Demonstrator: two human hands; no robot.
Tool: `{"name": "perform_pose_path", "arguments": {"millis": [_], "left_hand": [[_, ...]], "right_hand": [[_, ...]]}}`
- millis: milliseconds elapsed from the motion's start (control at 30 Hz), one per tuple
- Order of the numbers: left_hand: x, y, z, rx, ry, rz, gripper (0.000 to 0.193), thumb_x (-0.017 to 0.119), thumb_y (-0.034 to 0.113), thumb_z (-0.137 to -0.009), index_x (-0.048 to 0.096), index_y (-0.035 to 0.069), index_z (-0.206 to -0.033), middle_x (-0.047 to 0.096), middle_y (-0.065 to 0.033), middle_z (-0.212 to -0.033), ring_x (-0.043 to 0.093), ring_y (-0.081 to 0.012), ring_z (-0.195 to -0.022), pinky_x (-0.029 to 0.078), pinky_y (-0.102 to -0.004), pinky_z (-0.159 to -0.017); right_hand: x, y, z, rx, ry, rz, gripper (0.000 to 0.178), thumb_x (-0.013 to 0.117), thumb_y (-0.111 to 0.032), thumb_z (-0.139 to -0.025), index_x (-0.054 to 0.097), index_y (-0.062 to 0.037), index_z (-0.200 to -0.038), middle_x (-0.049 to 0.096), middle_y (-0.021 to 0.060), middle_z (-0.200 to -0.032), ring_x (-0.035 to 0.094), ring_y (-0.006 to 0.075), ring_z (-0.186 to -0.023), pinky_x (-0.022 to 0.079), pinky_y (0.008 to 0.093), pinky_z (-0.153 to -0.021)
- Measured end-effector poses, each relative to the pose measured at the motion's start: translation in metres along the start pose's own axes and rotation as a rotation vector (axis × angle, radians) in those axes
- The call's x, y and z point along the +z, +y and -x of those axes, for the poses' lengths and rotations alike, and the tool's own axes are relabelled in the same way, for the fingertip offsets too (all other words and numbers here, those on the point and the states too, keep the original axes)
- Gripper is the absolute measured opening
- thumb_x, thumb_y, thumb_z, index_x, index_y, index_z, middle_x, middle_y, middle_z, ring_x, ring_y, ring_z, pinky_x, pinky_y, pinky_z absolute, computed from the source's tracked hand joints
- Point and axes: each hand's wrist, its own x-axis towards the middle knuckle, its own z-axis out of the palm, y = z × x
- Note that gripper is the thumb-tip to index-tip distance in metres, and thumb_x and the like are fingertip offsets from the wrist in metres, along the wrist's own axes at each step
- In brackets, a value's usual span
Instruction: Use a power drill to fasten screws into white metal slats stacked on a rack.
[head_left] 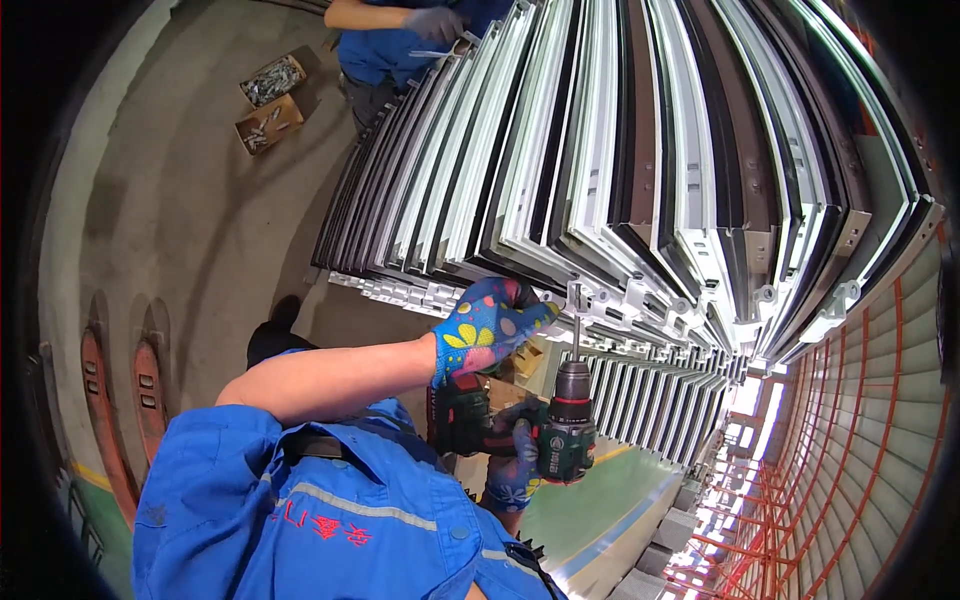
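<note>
My right hand [513,472], in a blue patterned glove, is wrapped round the handle of a green, black and red cordless drill [568,440]. The drill's long thin bit [577,340] points away from me, its tip at a small white bracket [577,297] on the end of a window frame [515,262]. My left hand [490,325], in a matching blue flowered glove, is just left of that bracket. Its fingers are curled together against the frame ends; whatever they pinch is hidden.
Many white, black and brown frames [690,130] stand packed upright ahead, with another row [650,400] beyond. A co-worker's gloved hand [435,24] is at the far end. Two boxes of metal parts [272,80] [268,125] and red pallet-truck forks [105,420] are at left.
</note>
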Motion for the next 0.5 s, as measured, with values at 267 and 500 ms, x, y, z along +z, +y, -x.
{"name": "perform_pose_path", "arguments": {"millis": [267,500], "left_hand": [[0.0004,0.0024,0.0015,0.012,0.003,0.010,0.031,0.062,0.033,-0.081,0.064,0.002,-0.076,0.056,-0.0137,-0.059,0.053,-0.0209,-0.054,0.042,-0.0335,-0.053],[0.0010,-0.0053,-0.0013,0.055,0.032,-0.093,0.039,0.062,0.038,-0.081,0.059,0.001,-0.069,0.051,-0.0166,-0.058,0.050,-0.0283,-0.055,0.039,-0.0374,-0.053]], "right_hand": [[-0.0034,0.0000,0.0002,-0.014,-0.003,0.076,0.026,0.049,-0.015,-0.086,0.052,-0.0013,-0.107,0.056,0.0056,-0.080,0.053,0.0131,-0.073,0.046,0.0283,-0.066],[-0.0004,-0.0018,0.0012,-0.035,-0.009,0.095,0.026,0.048,-0.014,-0.086,0.051,-0.0009,-0.108,0.056,0.0060,-0.080,0.053,0.0141,-0.072,0.045,0.0288,-0.068]]}}
